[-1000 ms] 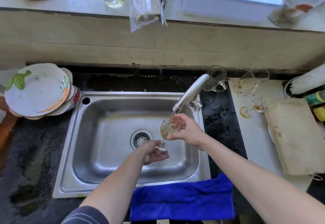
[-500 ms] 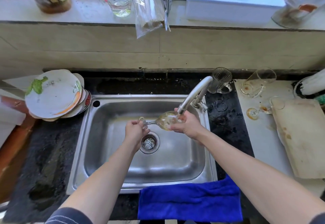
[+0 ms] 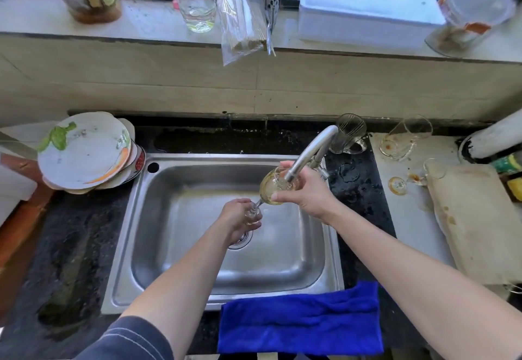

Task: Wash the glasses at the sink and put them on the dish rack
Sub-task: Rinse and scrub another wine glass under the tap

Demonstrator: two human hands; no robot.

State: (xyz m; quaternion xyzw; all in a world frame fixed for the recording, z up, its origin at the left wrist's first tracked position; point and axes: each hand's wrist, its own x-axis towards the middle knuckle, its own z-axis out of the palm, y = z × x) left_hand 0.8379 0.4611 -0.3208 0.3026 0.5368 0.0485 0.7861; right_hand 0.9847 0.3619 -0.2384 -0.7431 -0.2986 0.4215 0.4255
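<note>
My right hand (image 3: 306, 193) wraps the bowl of the wine glass (image 3: 272, 186) under the faucet (image 3: 309, 150), right of frame centre; my left hand (image 3: 240, 218) is closed on its foot over the sink (image 3: 169, 246). Since half a second ago the glass has tilted from lying level to bowl-up. Three dirty glasses wait at right, one blue cloth (image 3: 299, 320) below.

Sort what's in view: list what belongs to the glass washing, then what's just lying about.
Job: wine glass held by left hand and right hand, faucet, sink, dirty glasses.

Lying about: plates, blue towel, cutting board.
</note>
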